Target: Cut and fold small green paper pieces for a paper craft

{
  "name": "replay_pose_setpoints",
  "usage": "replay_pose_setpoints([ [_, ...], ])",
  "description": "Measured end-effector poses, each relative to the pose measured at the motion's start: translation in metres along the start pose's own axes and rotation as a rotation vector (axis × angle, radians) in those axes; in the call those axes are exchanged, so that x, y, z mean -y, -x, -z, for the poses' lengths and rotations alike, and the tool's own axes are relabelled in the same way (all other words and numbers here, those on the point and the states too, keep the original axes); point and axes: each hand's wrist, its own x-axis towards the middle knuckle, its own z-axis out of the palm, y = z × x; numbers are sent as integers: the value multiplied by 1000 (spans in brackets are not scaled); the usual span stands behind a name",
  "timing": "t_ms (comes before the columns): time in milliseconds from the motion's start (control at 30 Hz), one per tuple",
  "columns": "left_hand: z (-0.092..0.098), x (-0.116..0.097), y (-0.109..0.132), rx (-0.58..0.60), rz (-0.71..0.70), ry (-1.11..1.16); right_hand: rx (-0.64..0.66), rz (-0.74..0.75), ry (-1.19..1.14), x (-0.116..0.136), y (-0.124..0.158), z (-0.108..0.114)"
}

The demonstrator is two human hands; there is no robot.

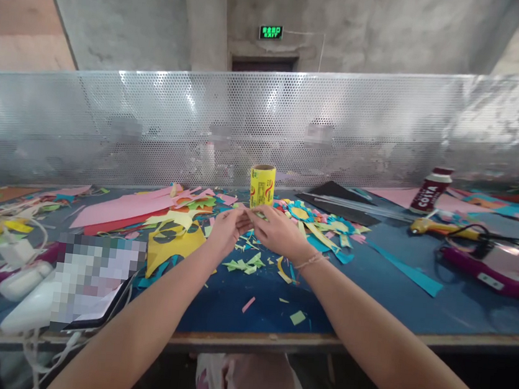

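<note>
My left hand (pixel 228 227) and my right hand (pixel 280 229) meet over the middle of the table, fingertips pinched together. Whatever lies between the fingers is too small or hidden to make out. Just behind them stands a yellow cardboard-cored roll (pixel 262 185) with printed labels, upright, its lower part covered by my right hand. Below the hands lie light green paper scraps (pixel 246 264). To the left is a cut yellow paper sheet (pixel 164 249); on the right, colourful paper pieces surround a blue-edged yellow paper flower (pixel 298 213).
Pink paper (pixel 121 209) lies at the left, near a tablet (pixel 103 289) and white cables. Toward the right are a blue paper strip (pixel 407 271), a yellow glue gun (pixel 445 229), a purple power strip (pixel 489 270) and a dark red bottle (pixel 431 190). A perforated metal screen (pixel 164 127) borders the back.
</note>
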Motion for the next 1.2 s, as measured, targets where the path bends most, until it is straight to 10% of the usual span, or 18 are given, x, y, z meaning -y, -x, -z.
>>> replay_pose_setpoints([
  [533,5,-1,-4,-44,64,84,-54,-42,-341,-1,3,-5],
  [867,4,-3,-3,-79,-136,-97,-264,-570,-936,-3,-1,-20],
  [1200,2,-4,-1,-40,-59,-134,-273,-660,-847,-5,-2,-20],
])
